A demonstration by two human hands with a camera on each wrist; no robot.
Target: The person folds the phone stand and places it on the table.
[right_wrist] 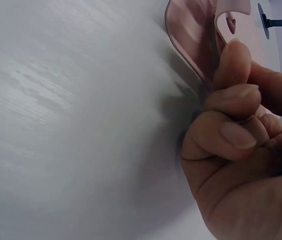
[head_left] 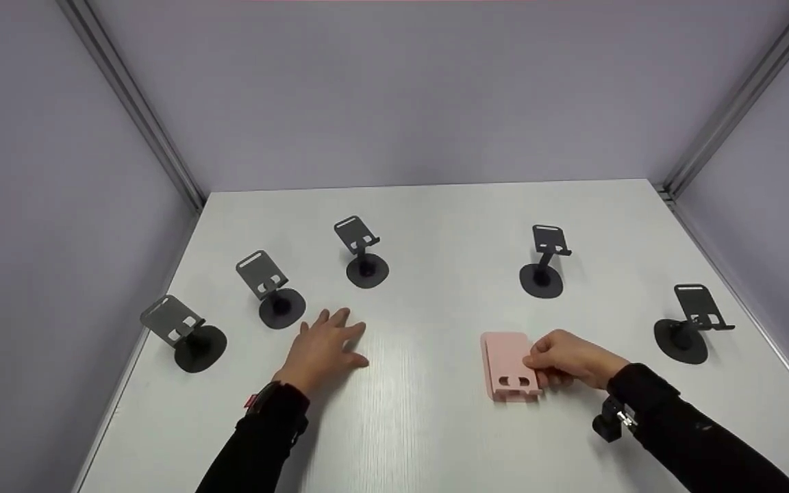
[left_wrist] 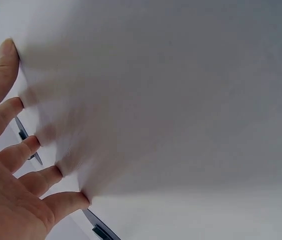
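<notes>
A pink folding phone stand point(head_left: 506, 352) lies folded on the white table, its two oval cut-outs towards the near side. My right hand point(head_left: 568, 359) pinches its right edge between thumb and fingers; the right wrist view shows the curled fingers point(right_wrist: 231, 130) close over the table beside the pink base point(right_wrist: 193, 30). On the left, my left hand point(head_left: 322, 352) is spread wide, holding nothing. Its fingertips point(left_wrist: 63, 202) rest on the tabletop in the left wrist view. The closest thing to it is a dark grey phone stand point(head_left: 282, 308).
More dark grey phone stands stand unfolded on round bases: one at far left point(head_left: 200, 348), one at back left point(head_left: 367, 270), one at back right point(head_left: 542, 281) and one at far right point(head_left: 681, 341). Pale panels point(head_left: 401, 96) wall the table point(head_left: 394, 438) at the back and sides.
</notes>
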